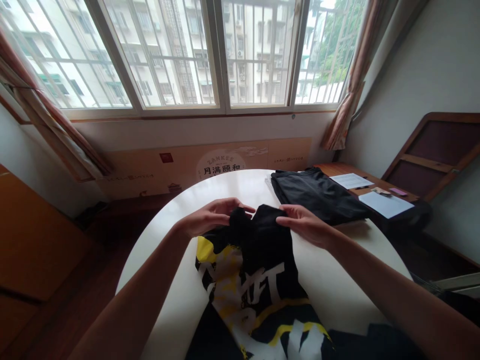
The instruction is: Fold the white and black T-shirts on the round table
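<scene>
A black T-shirt (268, 240) with white lettering and yellow marks lies across the near half of a round white table (168, 220), its lower part running out of view at the bottom. My left hand (208, 216) pinches the cloth at the upper left, fingers curled over a bunched black edge. At the upper right edge, my right hand (302, 223) grips the same garment between thumb and fingers. Both hands hold the far end slightly raised, and the cloth between them dips.
Folded dark clothing (318, 192) lies at the table's back right. Beyond it, a wooden desk (337, 171) bears papers (386, 202) and small items. A folded wooden panel (431, 150) leans at the right wall. Barred windows (258, 55) and a printed board (180, 162) line the far side.
</scene>
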The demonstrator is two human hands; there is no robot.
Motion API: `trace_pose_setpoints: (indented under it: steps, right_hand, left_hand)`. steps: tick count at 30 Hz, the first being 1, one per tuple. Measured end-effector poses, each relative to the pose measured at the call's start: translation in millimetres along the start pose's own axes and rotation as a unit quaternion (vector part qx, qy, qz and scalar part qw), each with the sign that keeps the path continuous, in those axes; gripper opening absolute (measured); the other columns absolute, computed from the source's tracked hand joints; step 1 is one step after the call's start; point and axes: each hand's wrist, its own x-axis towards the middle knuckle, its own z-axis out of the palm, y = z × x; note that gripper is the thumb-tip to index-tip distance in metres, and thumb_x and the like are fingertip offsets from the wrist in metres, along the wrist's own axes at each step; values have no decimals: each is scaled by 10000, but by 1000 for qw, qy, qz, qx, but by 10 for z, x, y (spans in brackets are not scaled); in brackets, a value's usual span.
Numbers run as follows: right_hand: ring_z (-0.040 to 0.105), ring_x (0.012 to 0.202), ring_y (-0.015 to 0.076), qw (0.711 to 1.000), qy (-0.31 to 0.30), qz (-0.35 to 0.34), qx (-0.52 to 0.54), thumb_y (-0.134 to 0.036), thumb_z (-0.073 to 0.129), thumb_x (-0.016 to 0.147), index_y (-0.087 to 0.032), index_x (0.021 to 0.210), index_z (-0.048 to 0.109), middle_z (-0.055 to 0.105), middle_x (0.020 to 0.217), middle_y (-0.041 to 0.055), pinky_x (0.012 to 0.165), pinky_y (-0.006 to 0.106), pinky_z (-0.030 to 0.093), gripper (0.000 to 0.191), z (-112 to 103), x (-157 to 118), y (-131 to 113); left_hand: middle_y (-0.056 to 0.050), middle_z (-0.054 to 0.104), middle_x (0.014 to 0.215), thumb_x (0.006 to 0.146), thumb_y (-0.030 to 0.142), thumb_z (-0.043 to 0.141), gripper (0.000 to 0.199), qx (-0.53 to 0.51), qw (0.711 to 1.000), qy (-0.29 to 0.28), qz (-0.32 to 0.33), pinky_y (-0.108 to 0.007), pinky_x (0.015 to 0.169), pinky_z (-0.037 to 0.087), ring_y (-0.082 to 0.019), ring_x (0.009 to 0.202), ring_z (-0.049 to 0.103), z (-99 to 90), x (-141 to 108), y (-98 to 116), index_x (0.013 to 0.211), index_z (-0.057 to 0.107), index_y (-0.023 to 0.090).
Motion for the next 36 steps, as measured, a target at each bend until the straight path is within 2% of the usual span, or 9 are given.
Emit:
trace_pose_setpoints:
  steps: [4,8,13,16,21,24,27,30,36]
  right_hand:
    - [698,912,205,982,182,-60,-3,-490,807,852,-249,1073,640,731,993,29,774,298,569,367,-250,-29,-168]
    - [708,953,272,953,284,-48,-95,-558,763,844,-267,1157,638,740,1007,53,747,344,593,445,-532,-42,-195]
    - [673,704,181,970,233,-16,-70,-450,885,753,-241,1025,603,691,853,-5,630,275,554,444,-725,-142,-233]
    - [661,671,154,978,206,-13,-19,-397,903,749,-246,1028,577,676,833,-23,626,252,548,455,-805,-213,-248]
    - [707,750,191,976,194,69,-68,-432,879,767,-292,1236,565,731,944,-1,657,278,575,582,-957,-252,-198]
    - [732,955,265,943,223,90,-229,-483,855,759,-236,1252,636,752,1131,84,805,345,598,593,-1025,-208,-142]
    - [713,1043,325,865,301,22,-400,-482,762,789,-169,1108,716,758,1125,144,942,432,559,449,-1071,-145,-109]
    - [702,1066,342,793,348,-54,-497,-473,658,812,-157,1030,751,767,1070,149,1008,470,509,394,-1134,-132,-119]
    - [700,809,265,795,297,-42,-528,-350,599,735,-164,1005,768,758,865,78,791,374,535,369,-1283,-214,-156]
  left_hand:
    - [-104,751,1193,690,551,831,555,173,981,29,-89,-396,940,557,-353,1156,672,-269,33,-289,1125,716,226]
    - [-99,756,1161,661,538,840,588,283,949,28,-134,-343,875,551,-336,1079,684,-510,13,-547,1143,731,220]
    - [-94,722,1240,615,471,808,561,349,927,82,-111,-351,926,528,-333,1146,647,-694,-7,-686,1113,733,224]
    - [-94,748,1062,667,509,749,404,346,927,82,-120,-346,853,524,-304,1011,669,-755,-16,-714,927,737,200]
    - [-46,687,775,741,623,726,462,246,956,132,-87,-279,644,464,-202,724,618,-765,-43,-647,843,693,174]
    - [-15,621,676,745,666,751,509,239,939,245,-46,-240,539,365,-149,616,534,-766,-46,-594,768,683,163]
    - [-9,628,675,742,676,777,524,178,931,318,-35,-231,518,352,-138,600,531,-804,-81,-562,766,701,157]
    - [-25,708,773,733,647,810,500,99,953,280,-60,-242,569,453,-165,657,617,-881,-183,-539,870,748,170]
    - [-74,797,943,530,377,923,407,127,972,136,-145,-346,811,598,-299,921,729,-1110,-398,-630,884,824,202]
